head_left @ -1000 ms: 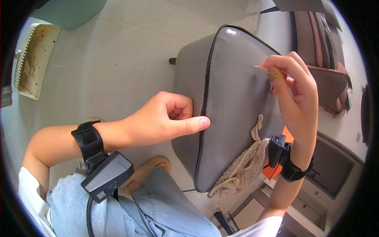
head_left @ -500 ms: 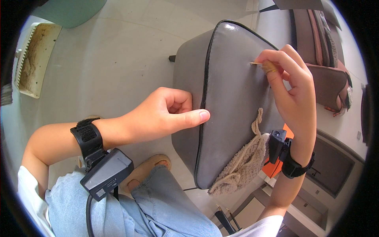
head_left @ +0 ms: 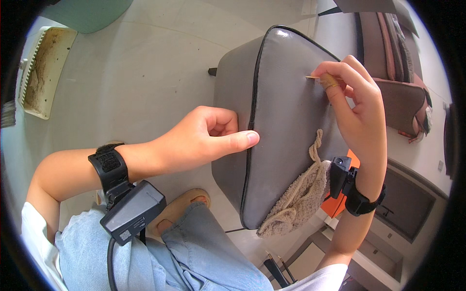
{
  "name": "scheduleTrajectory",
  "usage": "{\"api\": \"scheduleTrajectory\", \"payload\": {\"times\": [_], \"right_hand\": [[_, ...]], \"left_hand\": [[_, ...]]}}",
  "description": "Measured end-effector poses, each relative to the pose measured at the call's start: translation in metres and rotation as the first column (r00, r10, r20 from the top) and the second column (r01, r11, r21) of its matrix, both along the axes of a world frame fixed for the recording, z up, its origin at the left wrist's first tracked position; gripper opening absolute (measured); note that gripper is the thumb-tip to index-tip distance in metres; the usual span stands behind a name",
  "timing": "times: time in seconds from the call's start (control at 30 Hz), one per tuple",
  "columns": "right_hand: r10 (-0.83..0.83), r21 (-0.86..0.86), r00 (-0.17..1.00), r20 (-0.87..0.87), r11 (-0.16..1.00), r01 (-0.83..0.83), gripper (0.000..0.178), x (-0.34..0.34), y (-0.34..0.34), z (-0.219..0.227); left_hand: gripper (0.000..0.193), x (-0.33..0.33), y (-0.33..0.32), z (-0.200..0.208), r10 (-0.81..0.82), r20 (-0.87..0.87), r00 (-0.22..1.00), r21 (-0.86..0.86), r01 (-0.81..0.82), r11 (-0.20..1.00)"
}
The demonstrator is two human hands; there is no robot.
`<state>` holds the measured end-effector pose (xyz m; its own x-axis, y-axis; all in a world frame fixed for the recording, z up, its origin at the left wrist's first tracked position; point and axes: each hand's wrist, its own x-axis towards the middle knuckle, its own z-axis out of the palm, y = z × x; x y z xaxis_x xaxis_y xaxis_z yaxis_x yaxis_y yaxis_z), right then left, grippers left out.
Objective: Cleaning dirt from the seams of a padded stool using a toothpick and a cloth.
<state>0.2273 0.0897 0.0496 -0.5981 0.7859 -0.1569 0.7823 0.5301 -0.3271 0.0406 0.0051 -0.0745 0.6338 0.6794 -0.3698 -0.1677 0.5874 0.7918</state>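
A grey padded stool point(head_left: 286, 111) with black piping along its edge stands in front of me. My left hand point(head_left: 208, 133) grips its left edge, the thumb lying over the piping and the fingers curled against the side. Above the far right part of the seat, my right hand point(head_left: 357, 92) pinches a thin yellowish sliver point(head_left: 311, 77) between thumb and forefinger. A yellowish-brown band point(head_left: 329, 81) is wrapped round that thumb. Over the near right part of the seat lies a crumpled beige cloth point(head_left: 296, 201) with a hanging loop, below my right hand.
A dirty cream dustpan point(head_left: 48, 72) lies on the floor at the far left, beside brush bristles point(head_left: 8, 114). Behind it is a green rounded container point(head_left: 90, 14). A brown sofa point(head_left: 400, 104) stands at the far right. Something orange point(head_left: 334, 206) shows near my right wrist.
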Motion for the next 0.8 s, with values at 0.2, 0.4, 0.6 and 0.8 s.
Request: {"api": "scheduleTrajectory", "payload": {"times": [0.2,0.4,0.6,0.8], "right_hand": [[-0.061,0.081,0.989,-0.135,0.994,0.072,0.01,-0.002,-0.003,-0.0084],[-0.053,0.063,0.992,-0.117,0.996,0.06,0.01,-0.0035,-0.0039,-0.0066],[-0.058,0.044,0.991,-0.123,0.997,0.063,0.01,-0.002,-0.0045,-0.0061],[-0.238,-0.037,0.933,-0.27,0.971,0.237,0.01,-0.004,-0.0085,-0.0074]], "left_hand": [[0.033,-0.0013,-0.0016,0.0008,-0.008,-0.008,1.0,-0.005,0.008,1.0],[0.033,-0.0008,-0.0042,-0.0001,-0.001,0.014,1.0,-0.002,0.001,1.0],[0.034,-0.001,-0.0045,0.0007,-0.005,0.008,1.0,-0.003,0.005,1.0],[0.034,-0.0008,-0.0049,0.001,0.007,0.015,1.0,-0.02,-0.006,1.0]]}}
